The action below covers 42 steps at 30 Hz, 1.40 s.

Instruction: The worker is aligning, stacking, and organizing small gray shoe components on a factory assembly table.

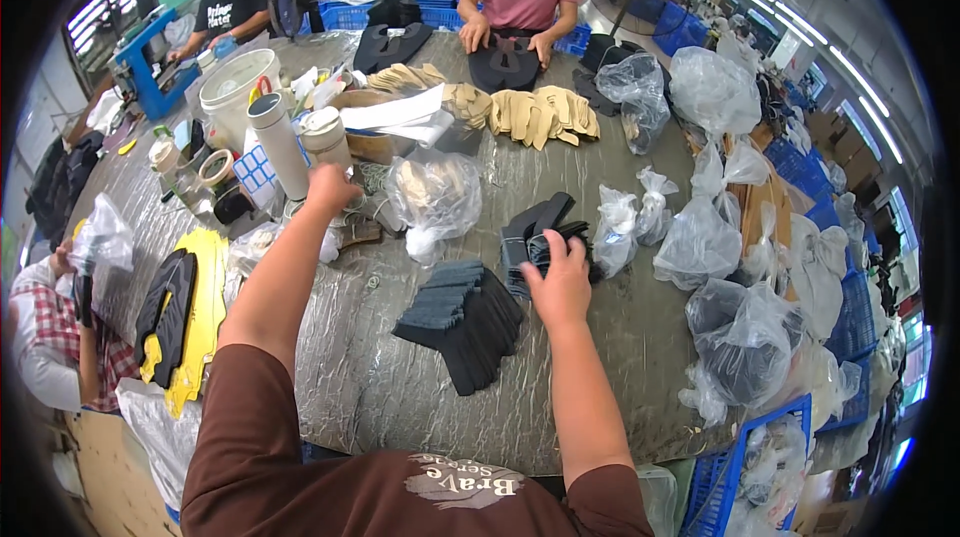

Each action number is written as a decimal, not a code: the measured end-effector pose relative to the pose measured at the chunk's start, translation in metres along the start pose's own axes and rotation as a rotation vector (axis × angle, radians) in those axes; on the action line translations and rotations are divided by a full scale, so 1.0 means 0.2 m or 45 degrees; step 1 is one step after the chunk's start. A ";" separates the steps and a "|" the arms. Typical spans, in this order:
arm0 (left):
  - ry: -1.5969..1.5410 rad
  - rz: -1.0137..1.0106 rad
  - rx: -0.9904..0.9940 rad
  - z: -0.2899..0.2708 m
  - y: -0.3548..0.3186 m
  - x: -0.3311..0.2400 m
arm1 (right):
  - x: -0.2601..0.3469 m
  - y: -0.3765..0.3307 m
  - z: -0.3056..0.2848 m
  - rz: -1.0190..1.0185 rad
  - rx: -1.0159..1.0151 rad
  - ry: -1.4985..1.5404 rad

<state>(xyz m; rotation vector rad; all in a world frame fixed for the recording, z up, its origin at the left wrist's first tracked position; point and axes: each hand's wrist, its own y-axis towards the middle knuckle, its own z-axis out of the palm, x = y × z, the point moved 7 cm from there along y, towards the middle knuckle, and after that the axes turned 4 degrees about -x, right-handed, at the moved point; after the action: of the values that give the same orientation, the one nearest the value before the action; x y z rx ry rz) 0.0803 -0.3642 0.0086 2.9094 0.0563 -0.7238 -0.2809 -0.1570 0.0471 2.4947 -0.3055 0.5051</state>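
Observation:
My left hand [334, 187] reaches away across the table, just below a lidded container [325, 133] and beside a knotted clear plastic bag [433, 192] with pale pieces in it. Its fingers point down and are partly hidden, so their grip does not show. My right hand [561, 282] has thumb and fingers apart at the near edge of a stack of dark cut pieces [520, 235]; whether it touches them is unclear. Closer to me lies a fanned pile of black and blue-grey cut pieces [468, 322]. A tall grey tumbler [280, 149] stands left of the container.
Tan cut pieces [540, 115] lie in a row farther back. Tied plastic bags [700, 242] line the right side, above a blue crate [745, 472]. A white bucket [240, 92] stands left. Yellow and black pieces [190, 312] lie near the left edge. Co-workers sit around the table.

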 end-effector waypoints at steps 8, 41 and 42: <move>-0.430 0.432 -0.140 -0.06 -0.41 -0.36 | -0.47 -0.45 -0.09 0.596 -0.518 1.381; -0.776 0.907 0.653 0.30 -1.65 -1.27 | -0.25 -0.84 -0.61 -0.093 0.467 0.039; -0.712 0.680 0.822 0.36 -1.64 -1.26 | -0.23 -0.84 -0.57 -0.098 0.477 -0.001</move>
<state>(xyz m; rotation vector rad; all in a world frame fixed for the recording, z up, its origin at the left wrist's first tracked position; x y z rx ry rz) -0.1991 -0.0512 0.0225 2.8633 -1.1489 -1.6173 -0.3022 0.0509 0.0332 2.8553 -0.1212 0.5731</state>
